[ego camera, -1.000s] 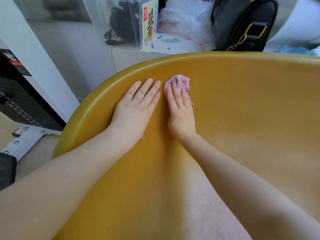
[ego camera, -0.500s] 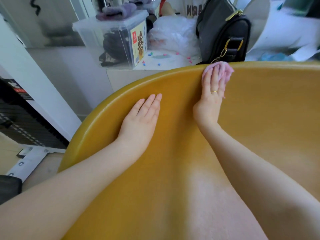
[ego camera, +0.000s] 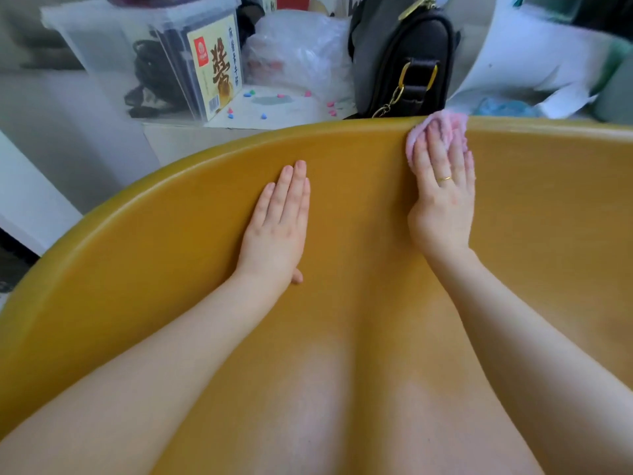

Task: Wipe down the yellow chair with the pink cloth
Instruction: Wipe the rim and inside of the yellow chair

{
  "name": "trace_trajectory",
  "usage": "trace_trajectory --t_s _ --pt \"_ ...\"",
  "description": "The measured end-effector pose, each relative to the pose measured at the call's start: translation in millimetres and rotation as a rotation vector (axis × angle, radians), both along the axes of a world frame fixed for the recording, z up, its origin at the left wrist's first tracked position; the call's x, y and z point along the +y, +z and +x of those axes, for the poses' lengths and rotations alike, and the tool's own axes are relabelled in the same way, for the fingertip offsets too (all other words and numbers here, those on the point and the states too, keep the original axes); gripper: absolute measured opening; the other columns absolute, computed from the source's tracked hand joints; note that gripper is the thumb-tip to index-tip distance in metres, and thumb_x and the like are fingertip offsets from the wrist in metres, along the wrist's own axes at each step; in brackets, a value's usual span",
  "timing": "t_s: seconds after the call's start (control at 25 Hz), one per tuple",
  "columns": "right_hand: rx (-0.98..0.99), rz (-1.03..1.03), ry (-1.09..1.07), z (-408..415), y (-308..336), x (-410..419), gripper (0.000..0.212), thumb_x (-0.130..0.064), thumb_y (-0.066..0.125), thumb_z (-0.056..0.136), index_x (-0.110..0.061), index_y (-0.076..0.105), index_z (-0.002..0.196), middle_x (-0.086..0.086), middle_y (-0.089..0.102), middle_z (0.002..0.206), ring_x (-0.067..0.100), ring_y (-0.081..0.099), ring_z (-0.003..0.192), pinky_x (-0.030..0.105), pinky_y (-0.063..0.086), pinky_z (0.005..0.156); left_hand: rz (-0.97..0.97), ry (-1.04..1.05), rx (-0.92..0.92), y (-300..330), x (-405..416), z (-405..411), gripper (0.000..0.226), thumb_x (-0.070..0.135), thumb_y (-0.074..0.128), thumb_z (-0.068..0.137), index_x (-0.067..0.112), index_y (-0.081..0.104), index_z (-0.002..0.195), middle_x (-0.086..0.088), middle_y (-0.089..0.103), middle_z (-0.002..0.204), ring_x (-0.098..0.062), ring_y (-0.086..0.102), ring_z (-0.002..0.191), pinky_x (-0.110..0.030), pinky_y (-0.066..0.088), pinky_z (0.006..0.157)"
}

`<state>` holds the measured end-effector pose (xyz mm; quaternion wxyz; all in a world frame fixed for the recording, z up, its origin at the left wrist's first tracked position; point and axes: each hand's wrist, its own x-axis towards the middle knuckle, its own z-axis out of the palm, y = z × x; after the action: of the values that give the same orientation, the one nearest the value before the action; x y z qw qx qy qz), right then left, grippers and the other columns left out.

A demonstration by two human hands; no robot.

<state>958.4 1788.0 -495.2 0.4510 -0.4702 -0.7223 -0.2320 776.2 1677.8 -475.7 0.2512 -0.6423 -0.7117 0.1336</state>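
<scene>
The yellow chair (ego camera: 548, 207) fills most of the view, its curved rim running across the top. My right hand (ego camera: 443, 200) lies flat with fingers together, pressing the pink cloth (ego camera: 455, 123) against the chair just under the upper rim. Most of the cloth is hidden beneath my fingers. My left hand (ego camera: 277, 228) rests flat on the chair surface to the left, fingers extended and holding nothing. Both forearms reach in from the bottom of the frame.
Behind the rim stand a black handbag (ego camera: 400, 53) with a gold chain, a clear plastic box (ego camera: 147, 60) with a yellow label, and a crumpled plastic bag (ego camera: 298, 49). Small coloured bits lie on the white shelf (ego camera: 281, 108). White sheets (ego camera: 534, 56) sit at the back right.
My right hand has slid the pink cloth rightward and up along the chair to just under the rim. My left hand has stayed flat in about the same place.
</scene>
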Motion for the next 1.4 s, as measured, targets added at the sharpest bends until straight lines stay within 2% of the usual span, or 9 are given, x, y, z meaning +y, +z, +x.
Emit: trace_trajectory --t_s 0.12,0.24,0.32,0.48,0.64,0.92,1.04,1.24,1.4 --pt "0.188 -0.106 0.132 -55.0 -14.7 -16.4 0.065 0.01 0.03 0.066 0.003 0.046 0.129 0.028 0.044 0.136 0.046 0.037 0.128 0.04 0.019 0.111 0.02 -0.015 0.038 -2.2 2.2 1.7 0.148 0.062 0.075 0.049 -0.009 -0.019 0.138 -0.022 -0.012 0.155 -0.033 -0.007 0.144 -0.039 -0.013 0.108" --pt "-0.026 -0.177 0.376 -77.0 -36.8 -39.9 0.051 -0.002 0.033 0.081 -0.004 0.046 0.131 0.021 0.046 0.138 0.037 0.036 0.131 0.042 0.022 0.11 0.029 0.0 0.081 1.6 -0.2 6.2 0.151 0.068 0.075 0.038 -0.007 -0.01 0.139 -0.016 0.005 0.157 -0.029 0.009 0.145 -0.036 -0.003 0.111" --pt "-0.151 -0.142 0.405 -48.6 -29.2 -27.9 0.049 -0.004 0.034 0.082 -0.006 0.049 0.129 0.018 0.05 0.135 0.037 0.041 0.128 0.041 0.025 0.107 0.016 0.013 0.073 2.0 0.3 7.2 0.148 0.064 0.075 0.047 -0.007 -0.015 0.141 -0.02 -0.006 0.156 -0.031 -0.001 0.145 -0.037 -0.008 0.109" --pt "-0.051 -0.055 0.039 38.2 -1.0 -2.6 0.065 0.006 0.037 0.065 -0.004 0.048 0.129 0.021 0.049 0.136 0.047 0.041 0.125 0.05 0.035 0.102 -0.037 0.063 0.028 3.8 -0.1 11.7 0.143 0.056 0.074 0.06 -0.008 -0.027 0.138 -0.023 -0.026 0.151 -0.034 -0.018 0.143 -0.038 -0.017 0.106" --pt "0.115 -0.104 -0.124 61.3 -9.5 1.7 0.07 0.008 0.03 0.064 0.001 0.042 0.133 0.026 0.04 0.14 0.05 0.03 0.13 0.034 0.007 0.116 -0.063 0.102 -0.017 4.0 -2.9 18.5 0.139 0.054 0.072 0.064 -0.008 -0.029 0.137 -0.02 -0.027 0.151 -0.031 -0.018 0.143 -0.037 -0.014 0.11" --pt "-0.288 -0.484 0.519 -52.3 -127.3 -116.5 0.066 -0.005 0.028 0.07 -0.01 0.042 0.134 0.009 0.042 0.142 0.031 0.026 0.134 0.047 0.027 0.111 -0.276 0.114 -0.169 -27.5 -71.4 8.5 0.134 0.062 0.068 0.065 -0.004 -0.017 0.144 -0.014 -0.027 0.153 -0.023 -0.016 0.145 -0.032 -0.006 0.118" --pt "-0.449 -0.398 0.585 -14.9 -100.2 -81.1 0.063 -0.004 0.028 0.069 -0.011 0.055 0.126 0.008 0.053 0.135 0.035 0.042 0.127 0.054 0.037 0.098 -0.376 0.15 -0.163 -42.4 -103.7 2.5 0.142 0.068 0.068 0.06 -0.003 -0.024 0.142 -0.012 -0.037 0.147 -0.023 -0.019 0.144 -0.032 -0.009 0.117" --pt "-0.174 -0.365 0.339 -4.4 -83.6 -56.5 0.07 0.012 0.034 0.064 -0.007 0.05 0.129 0.012 0.05 0.138 0.039 0.038 0.13 0.051 0.029 0.103 -0.398 0.157 -0.167 -50.6 -100.7 -1.0 0.144 0.068 0.068 0.059 -0.001 -0.031 0.137 -0.009 -0.045 0.135 -0.022 -0.022 0.143 -0.033 -0.014 0.115" --pt "-0.104 -0.66 0.532 -55.8 -136.1 -155.3 0.073 0.0 0.026 0.063 -0.006 0.042 0.135 0.015 0.033 0.147 0.035 0.027 0.135 0.051 0.025 0.106 -0.388 0.178 -0.153 -52.5 -103.5 2.2 0.142 0.062 0.072 0.058 0.0 -0.021 0.144 -0.011 -0.031 0.152 -0.022 -0.019 0.145 -0.032 -0.01 0.116"
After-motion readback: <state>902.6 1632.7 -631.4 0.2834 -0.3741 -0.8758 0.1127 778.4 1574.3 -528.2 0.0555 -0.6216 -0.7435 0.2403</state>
